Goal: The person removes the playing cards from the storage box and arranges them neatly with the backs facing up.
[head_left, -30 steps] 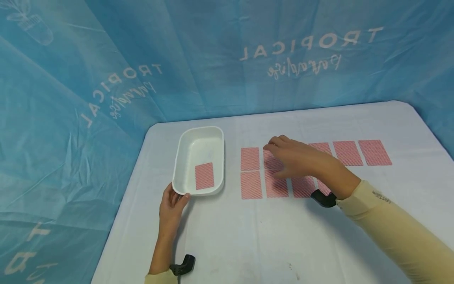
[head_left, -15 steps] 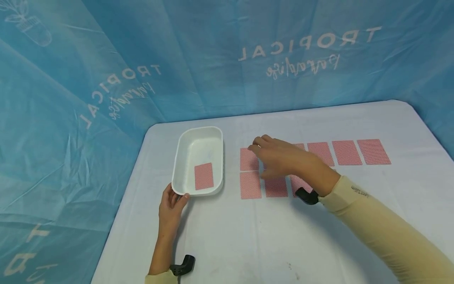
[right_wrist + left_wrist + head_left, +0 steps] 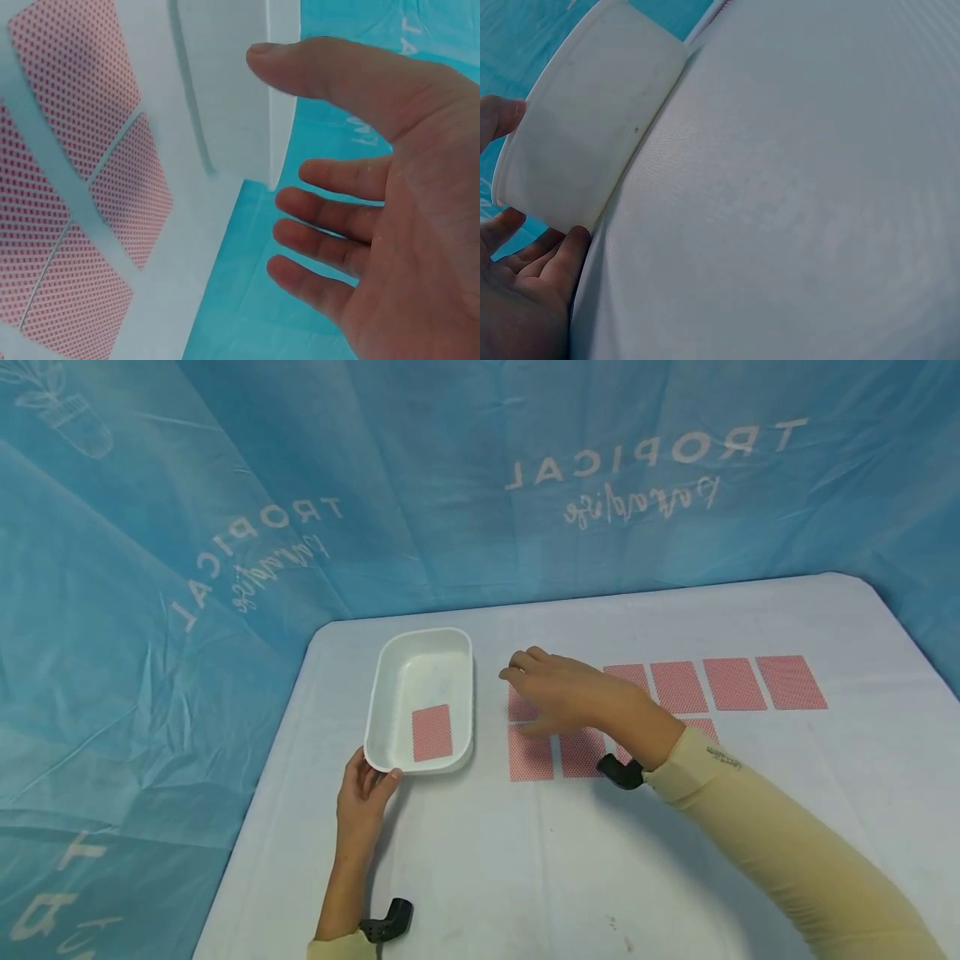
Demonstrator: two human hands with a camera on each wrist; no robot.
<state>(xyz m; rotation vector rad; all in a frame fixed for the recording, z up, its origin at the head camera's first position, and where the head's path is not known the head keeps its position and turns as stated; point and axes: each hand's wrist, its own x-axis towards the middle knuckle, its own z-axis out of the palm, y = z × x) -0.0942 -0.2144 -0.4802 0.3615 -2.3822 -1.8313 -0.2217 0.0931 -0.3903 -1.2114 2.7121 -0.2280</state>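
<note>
At the near left corner of a white plastic tray (image 3: pixel 380 693), my left hand (image 3: pixel 363 806) grips the wall. In the left wrist view its thumb and fingers (image 3: pixel 566 262) press the tray's outside and rim. One red-patterned playing card (image 3: pixel 432 732) lies back up inside the tray. My right hand (image 3: pixel 558 693) hovers over the left end of two rows of similar cards. The right wrist view shows its thumb and fingers (image 3: pixel 322 210) apart, holding nothing. Beneath it are a far-row card (image 3: pixel 519 706) and a near-row card (image 3: pixel 531 760), both partly covered; others are hidden.
Farther right in the back row lie several more face-down cards (image 3: pixel 735 683). A near-row card (image 3: pixel 702 727) peeks out behind the right forearm. The white-covered table (image 3: pixel 480 877) has blue printed cloth (image 3: pixel 450 485) hanging along its back and left sides.
My right hand has moved left across the cards, from the second column toward the leftmost one, uncovering cards to its right. The left hand and tray have stayed put.
</note>
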